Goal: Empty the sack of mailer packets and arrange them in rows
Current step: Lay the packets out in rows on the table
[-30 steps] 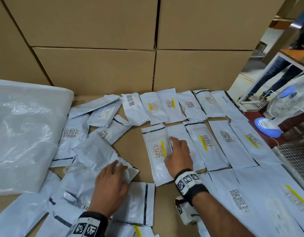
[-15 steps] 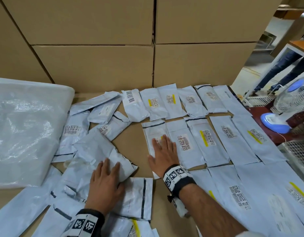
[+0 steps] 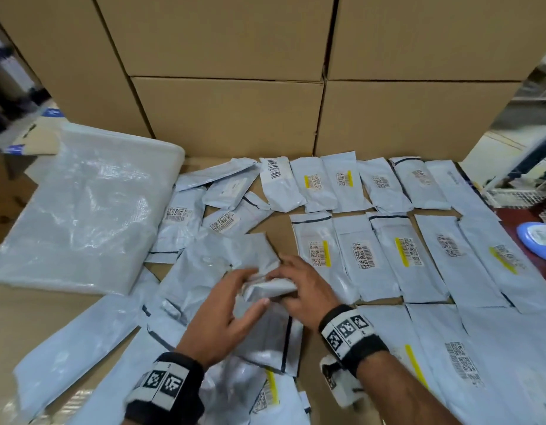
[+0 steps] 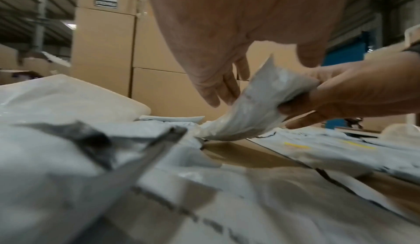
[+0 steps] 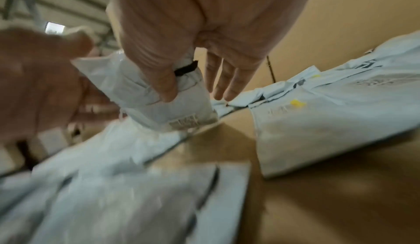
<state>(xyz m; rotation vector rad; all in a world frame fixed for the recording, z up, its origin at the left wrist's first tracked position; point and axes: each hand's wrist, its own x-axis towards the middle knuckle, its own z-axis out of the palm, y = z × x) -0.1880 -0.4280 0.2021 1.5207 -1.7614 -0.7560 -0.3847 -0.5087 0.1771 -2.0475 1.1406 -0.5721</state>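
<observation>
A crumpled grey mailer packet [image 3: 271, 289] is lifted just off the cardboard top, one end still resting on the loose pile [image 3: 201, 271]. My right hand [image 3: 288, 286] grips it, thumb pressed on its face [image 5: 159, 107] and fingers behind. My left hand [image 3: 256, 288] holds its other end between thumb and fingers. The left wrist view shows the packet [image 4: 256, 104] bent upward in the right hand's curled fingers. The flattened clear sack [image 3: 81, 216] lies at the left. Packets lie in a back row [image 3: 345, 185], a middle row [image 3: 388, 256] and a near row [image 3: 449, 363].
Stacked cardboard boxes [image 3: 228, 118] wall off the back. Unsorted packets cover the near left [image 3: 75, 348]. A strip of bare cardboard [image 3: 277, 228] shows between pile and rows. A blue fan base [image 3: 538, 240] and wire rack [image 3: 517, 194] stand off the right edge.
My right hand left the middle-row packet it was pressing and moved left to the pile. Both hands, flat before, now hold one packet raised from the pile.
</observation>
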